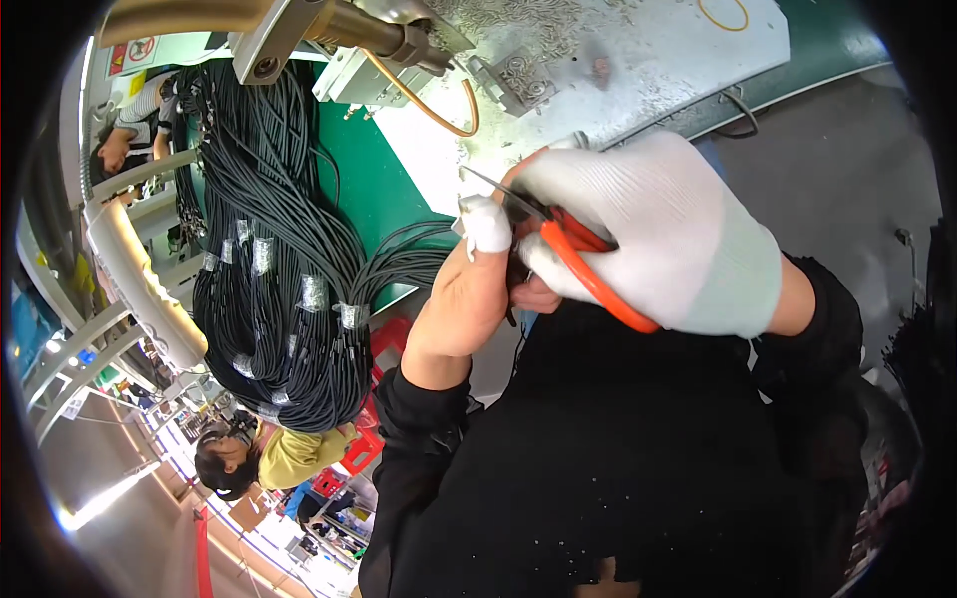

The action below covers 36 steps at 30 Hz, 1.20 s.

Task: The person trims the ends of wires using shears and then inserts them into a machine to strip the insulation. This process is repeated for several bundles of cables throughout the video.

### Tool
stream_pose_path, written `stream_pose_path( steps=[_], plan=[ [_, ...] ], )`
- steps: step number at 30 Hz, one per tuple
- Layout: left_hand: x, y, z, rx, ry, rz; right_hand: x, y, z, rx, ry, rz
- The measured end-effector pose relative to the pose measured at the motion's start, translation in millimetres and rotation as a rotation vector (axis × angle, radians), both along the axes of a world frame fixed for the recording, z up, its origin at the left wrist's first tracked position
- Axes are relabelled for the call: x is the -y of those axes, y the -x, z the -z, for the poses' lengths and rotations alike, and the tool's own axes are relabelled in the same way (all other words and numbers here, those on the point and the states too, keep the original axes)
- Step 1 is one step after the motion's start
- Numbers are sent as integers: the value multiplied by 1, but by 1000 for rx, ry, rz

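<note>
My right hand, in a white knit glove, grips a pair of scissors with orange-red handles. Their narrow metal blades point up and left, passing just over the thumb of my left hand. That hand is bare apart from a white covering on the thumb, and it is closed, with most fingers hidden behind the thumb and the glove. A bunch of black cables runs in from the left and disappears under it. The cable ends in its grasp do not show.
A thick bundle of black cables, bound with clear wrap, hangs off the green tabletop. A machine head with an orange tube overhangs a pale plate strewn with metal bits. Red stools and a person in yellow are at lower left.
</note>
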<state>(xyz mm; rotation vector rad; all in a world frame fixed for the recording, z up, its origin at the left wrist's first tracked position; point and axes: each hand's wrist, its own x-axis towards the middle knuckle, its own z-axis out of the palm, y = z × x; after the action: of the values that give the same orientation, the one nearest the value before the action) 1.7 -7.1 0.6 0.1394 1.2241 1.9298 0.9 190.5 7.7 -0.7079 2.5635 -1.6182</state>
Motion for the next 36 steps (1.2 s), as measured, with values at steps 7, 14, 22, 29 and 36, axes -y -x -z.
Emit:
stream_pose_path(
  steps=[7,14,22,29,36],
  plan=[
    [-33,-10,-4,-198,456,-157,-17,-8,13,58,15,-55],
    [-51,-13,13,-674,649,-89,-23,-28,24,165,87,143],
    [-43,-18,3,-624,513,-35,-49,-30,24,940,666,136],
    [-30,-19,12,-991,501,-165,-45,-25,11,851,588,82],
    [-15,-7,1,-1626,522,125,-49,-16,14,1348,578,-242]
  ],
)
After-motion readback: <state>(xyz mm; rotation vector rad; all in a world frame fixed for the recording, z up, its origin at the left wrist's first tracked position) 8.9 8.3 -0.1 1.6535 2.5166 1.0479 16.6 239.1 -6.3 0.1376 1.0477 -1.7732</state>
